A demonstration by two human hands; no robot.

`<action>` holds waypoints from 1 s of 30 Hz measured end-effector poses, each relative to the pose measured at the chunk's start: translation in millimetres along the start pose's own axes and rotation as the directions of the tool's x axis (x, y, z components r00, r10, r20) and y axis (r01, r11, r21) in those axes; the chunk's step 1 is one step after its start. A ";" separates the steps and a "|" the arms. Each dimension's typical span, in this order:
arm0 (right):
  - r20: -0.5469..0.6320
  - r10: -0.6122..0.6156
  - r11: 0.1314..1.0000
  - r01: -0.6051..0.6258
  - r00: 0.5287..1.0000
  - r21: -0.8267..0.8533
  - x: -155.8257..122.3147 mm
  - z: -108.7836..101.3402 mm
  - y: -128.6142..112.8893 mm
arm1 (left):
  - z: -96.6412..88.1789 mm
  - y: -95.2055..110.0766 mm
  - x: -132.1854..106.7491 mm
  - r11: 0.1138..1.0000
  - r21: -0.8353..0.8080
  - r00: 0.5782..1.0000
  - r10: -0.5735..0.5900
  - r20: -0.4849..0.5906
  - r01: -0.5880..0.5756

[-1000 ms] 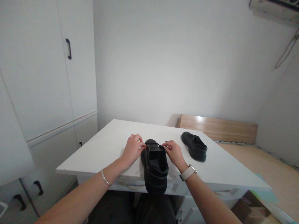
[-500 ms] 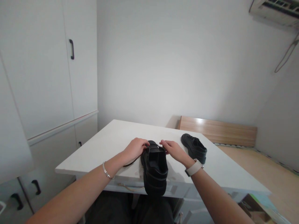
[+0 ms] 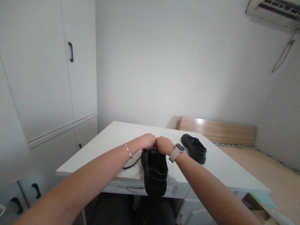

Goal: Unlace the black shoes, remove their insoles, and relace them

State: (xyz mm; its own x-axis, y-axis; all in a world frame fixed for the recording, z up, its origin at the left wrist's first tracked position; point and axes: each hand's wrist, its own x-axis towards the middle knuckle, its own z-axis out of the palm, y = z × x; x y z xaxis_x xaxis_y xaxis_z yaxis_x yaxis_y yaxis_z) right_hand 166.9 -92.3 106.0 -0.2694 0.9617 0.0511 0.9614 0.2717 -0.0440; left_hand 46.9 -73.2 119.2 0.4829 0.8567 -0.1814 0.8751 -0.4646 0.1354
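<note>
A black shoe [image 3: 155,179] rests with its heel toward me at the table's front edge, its opening facing up. My left hand [image 3: 148,141] and my right hand [image 3: 163,145] meet over its lacing area, both with curled fingers. What they pinch there is hidden behind the hands. From the shoe's left side a loose black shoelace [image 3: 132,165] trails over the tabletop. The matching black shoe [image 3: 194,148] stands farther back on the right, apart from my hands.
The white table [image 3: 103,150] has drawers under its front edge, one with a rope pull [image 3: 127,188]. A wooden headboard [image 3: 217,131] and bed are to the right. White cabinets [image 3: 47,78] line the left. A box [image 3: 255,206] lies low at the right.
Both hands have come inward and slightly up, from either side of the shoe's lacing to close together above it. The shoes stay in place.
</note>
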 end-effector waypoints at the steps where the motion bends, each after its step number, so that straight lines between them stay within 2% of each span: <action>1: -0.019 0.010 1.000 -0.010 1.000 -0.004 -2.6 -0.6 -0.6 | 1.6 0.2 0.7 1.000 0.001 1.000 -0.001 -0.019 0.001; 4: -0.094 0.012 0.999 -0.008 0.995 0.036 -11.7 -3.3 0.4 | 4.8 -2.6 -4.4 1.000 -0.015 0.995 0.007 -0.102 -0.009; 6: -0.170 -0.016 0.994 0.034 0.985 0.105 -16.4 -5.2 2.8 | 4.8 -5.4 -11.1 0.998 -0.045 0.984 0.024 -0.175 -0.033; 9: -0.306 -0.057 0.953 0.143 0.950 0.267 -17.4 -7.6 8.5 | 1.5 -7.8 -20.6 0.982 -0.149 0.940 0.059 -0.336 -0.115; 12: -0.386 -0.036 0.837 0.239 0.922 0.493 -13.8 -10.6 15.8 | -4.8 -8.6 -26.8 0.928 -0.297 0.862 0.050 -0.504 -0.227; 15: -0.421 -0.003 0.632 0.328 0.907 0.702 -12.7 -15.5 20.9 | -12.5 -8.8 -31.6 0.827 -0.440 0.807 0.026 -0.590 -0.349; 19: -0.445 0.023 0.358 0.409 0.895 0.840 -19.1 -23.8 20.0 | -23.0 -7.0 -39.4 0.649 -0.595 0.785 0.007 -0.619 -0.474; 22: -0.430 0.024 0.224 0.414 0.902 0.882 -25.3 -27.1 16.1 | -27.4 -4.7 -44.0 0.515 -0.688 0.795 -0.022 -0.607 -0.511; 26: -0.437 0.037 0.131 0.429 0.899 0.894 -29.0 -26.0 12.4 | -25.4 -5.3 -44.4 0.346 -0.788 0.824 -0.067 -0.562 -0.510; 30: -0.465 0.056 0.091 0.460 0.883 0.883 -28.8 -22.7 11.0 | -19.7 -8.7 -41.2 0.257 -0.840 0.859 -0.062 -0.508 -0.478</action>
State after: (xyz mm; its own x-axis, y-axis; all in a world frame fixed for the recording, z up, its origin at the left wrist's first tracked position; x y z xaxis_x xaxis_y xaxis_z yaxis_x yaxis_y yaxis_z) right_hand 186.5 -117.9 126.7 -0.1576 0.8475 0.5069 -0.0857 0.4996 -0.8620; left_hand 18.8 -100.0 144.7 0.3443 0.8789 0.3302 -0.0321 -0.3405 0.9397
